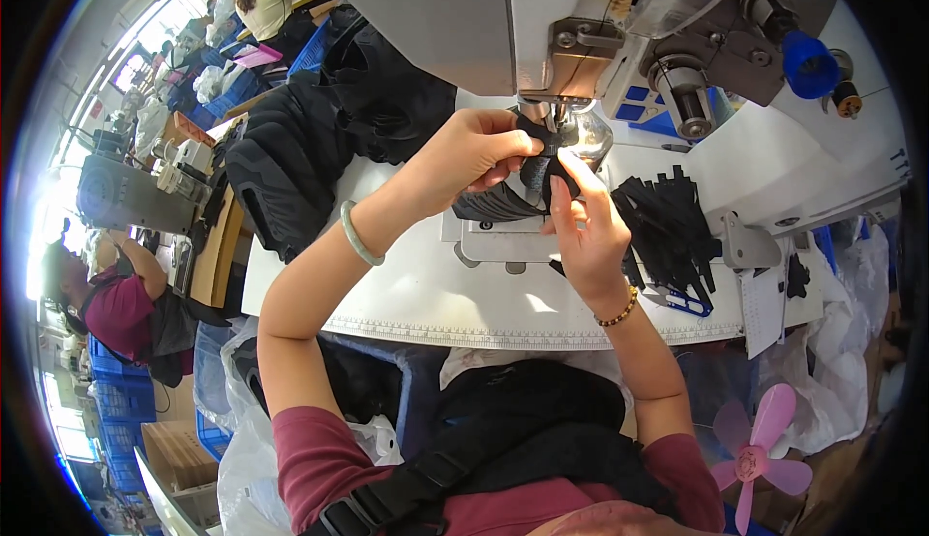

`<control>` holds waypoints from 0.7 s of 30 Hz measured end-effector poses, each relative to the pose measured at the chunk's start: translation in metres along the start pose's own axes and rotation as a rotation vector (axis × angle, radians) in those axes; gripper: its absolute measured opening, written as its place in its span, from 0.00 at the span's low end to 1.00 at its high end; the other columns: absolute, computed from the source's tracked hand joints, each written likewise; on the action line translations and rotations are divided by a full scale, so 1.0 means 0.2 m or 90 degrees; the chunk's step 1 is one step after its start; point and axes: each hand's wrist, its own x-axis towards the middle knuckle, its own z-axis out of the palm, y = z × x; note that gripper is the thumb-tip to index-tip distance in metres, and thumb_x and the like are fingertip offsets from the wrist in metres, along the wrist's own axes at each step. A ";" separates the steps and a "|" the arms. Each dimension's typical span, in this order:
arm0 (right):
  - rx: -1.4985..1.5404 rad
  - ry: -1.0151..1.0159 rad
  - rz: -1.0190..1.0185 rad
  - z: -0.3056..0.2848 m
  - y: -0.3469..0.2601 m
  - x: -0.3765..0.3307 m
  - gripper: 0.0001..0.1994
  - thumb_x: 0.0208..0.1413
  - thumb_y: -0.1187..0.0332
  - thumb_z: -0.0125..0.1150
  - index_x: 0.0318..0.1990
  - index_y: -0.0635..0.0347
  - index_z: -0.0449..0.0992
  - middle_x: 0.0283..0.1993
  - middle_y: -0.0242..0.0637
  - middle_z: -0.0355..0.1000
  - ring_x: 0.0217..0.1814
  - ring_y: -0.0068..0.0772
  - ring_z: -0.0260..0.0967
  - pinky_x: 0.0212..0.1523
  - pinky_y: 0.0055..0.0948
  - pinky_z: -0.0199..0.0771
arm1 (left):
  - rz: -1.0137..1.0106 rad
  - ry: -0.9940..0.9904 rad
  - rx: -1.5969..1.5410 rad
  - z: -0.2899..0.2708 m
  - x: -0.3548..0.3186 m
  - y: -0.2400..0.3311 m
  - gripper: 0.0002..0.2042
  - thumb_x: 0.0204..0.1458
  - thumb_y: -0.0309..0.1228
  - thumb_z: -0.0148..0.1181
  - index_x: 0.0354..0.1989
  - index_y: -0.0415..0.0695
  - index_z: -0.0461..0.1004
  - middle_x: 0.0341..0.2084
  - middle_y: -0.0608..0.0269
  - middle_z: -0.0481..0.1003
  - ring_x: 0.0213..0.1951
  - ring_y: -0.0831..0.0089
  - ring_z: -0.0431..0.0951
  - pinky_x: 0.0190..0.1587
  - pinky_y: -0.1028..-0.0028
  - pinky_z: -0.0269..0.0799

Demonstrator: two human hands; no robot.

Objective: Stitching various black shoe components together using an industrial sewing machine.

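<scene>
Left hand (pixel 476 152) and right hand (pixel 584 226) both pinching a small black fabric piece (pixel 542 154) under the sewing machine's presser foot (pixel 554 118) at the counter's (pixel 435 294) far edge; seam seemingly unfinished, stack of black strips (pixel 670 219) waiting right.

needle area: hidden behind the left hand (pixel 474 154) and the black fabric piece (pixel 542 163) it pinches
fabric piece: lower part covered by the right hand (pixel 585 231)
sewing machine (pixel 600 23): top cut off by the upper edge
blue-handled snips (pixel 689 301): blades hidden under the black strips (pixel 668 222)
pink fan (pixel 755 459): lowest blade runs to the bottom edge
</scene>
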 end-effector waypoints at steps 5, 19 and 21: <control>-0.164 -0.035 -0.036 -0.05 -0.10 0.02 0.16 0.52 0.75 0.59 0.49 0.60 0.71 0.28 0.41 0.69 0.20 0.32 0.69 0.21 0.26 0.70 | -0.017 0.025 -0.078 0.02 0.00 0.02 0.05 0.49 0.27 0.57 0.26 0.40 0.71 0.16 0.70 0.66 0.14 0.89 0.62 0.13 0.88 0.51; -0.248 -0.092 0.024 -0.08 -0.16 0.12 0.12 0.53 0.72 0.58 0.45 0.61 0.67 0.23 0.41 0.67 0.18 0.39 0.69 0.19 0.30 0.69 | -0.043 0.040 -0.225 0.00 0.05 0.01 0.03 0.51 0.23 0.54 0.31 0.36 0.72 0.18 0.67 0.67 0.15 0.87 0.61 0.14 0.88 0.53; -0.194 -0.056 0.031 -0.06 -0.12 0.13 0.12 0.52 0.76 0.59 0.38 0.60 0.60 0.17 0.36 0.62 0.13 0.33 0.63 0.16 0.28 0.64 | -0.027 0.038 -0.233 0.00 0.06 0.03 0.05 0.52 0.24 0.53 0.33 0.35 0.73 0.19 0.66 0.67 0.16 0.86 0.61 0.16 0.86 0.54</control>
